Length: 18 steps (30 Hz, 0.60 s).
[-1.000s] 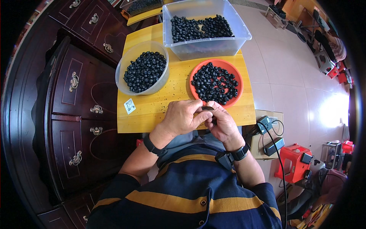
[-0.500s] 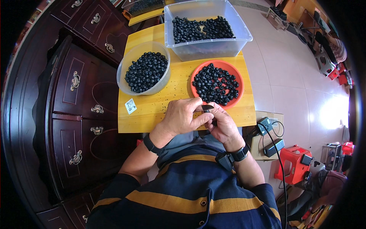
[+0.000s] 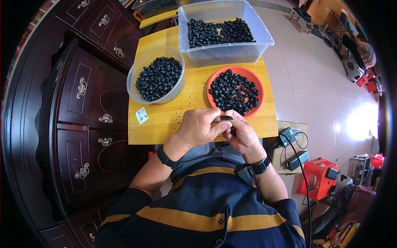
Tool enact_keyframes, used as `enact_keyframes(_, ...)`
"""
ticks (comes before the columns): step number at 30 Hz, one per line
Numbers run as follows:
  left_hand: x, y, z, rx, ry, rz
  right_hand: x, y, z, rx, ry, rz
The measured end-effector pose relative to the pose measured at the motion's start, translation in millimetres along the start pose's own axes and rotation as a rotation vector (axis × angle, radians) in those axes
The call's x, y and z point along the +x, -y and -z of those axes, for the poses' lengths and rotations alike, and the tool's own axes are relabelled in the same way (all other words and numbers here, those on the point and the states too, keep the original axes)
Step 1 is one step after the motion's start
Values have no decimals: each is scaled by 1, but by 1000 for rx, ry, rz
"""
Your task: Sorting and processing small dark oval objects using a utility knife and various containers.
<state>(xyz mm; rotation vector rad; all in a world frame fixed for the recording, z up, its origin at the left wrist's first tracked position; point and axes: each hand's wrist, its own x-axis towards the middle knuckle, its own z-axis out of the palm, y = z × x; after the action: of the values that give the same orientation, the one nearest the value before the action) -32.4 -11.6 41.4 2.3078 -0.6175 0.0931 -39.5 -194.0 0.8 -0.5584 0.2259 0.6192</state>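
Note:
My left hand (image 3: 195, 127) is closed, thumb and fingers pinching a small dark blade (image 3: 226, 118) that points right. Against it, my right hand (image 3: 242, 137) is closed on a small black part, mostly hidden by the fingers. Both hands meet over the front edge of the yellow table, just below an orange-red plate (image 3: 261, 101). On that plate lie many small black hollow rubber-like parts (image 3: 227, 89). A round clear tub (image 3: 131, 84) on the left and a large clear rectangular bin (image 3: 223, 53) behind hold more such parts.
The wooden table (image 3: 144, 131) carries a white label (image 3: 142, 115) and scattered dark crumbs. A dark wooden cabinet (image 3: 74, 136) stands close on the left. To the right are a power adapter (image 3: 297, 160) with a cable, a red stool (image 3: 318, 177), and other people at the far right.
The blade has tilted slightly between my fingers, and its face looks narrower. Both hands otherwise keep their place and grip.

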Motion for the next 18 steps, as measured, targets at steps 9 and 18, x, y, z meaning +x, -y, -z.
enact_keyframes(9,6,-7,7,49,-59,-10,-1,2,-5,-21,6,-7)
enact_keyframes(18,2,0,-2,17,-35,-24,2,-1,5,10,55,1)
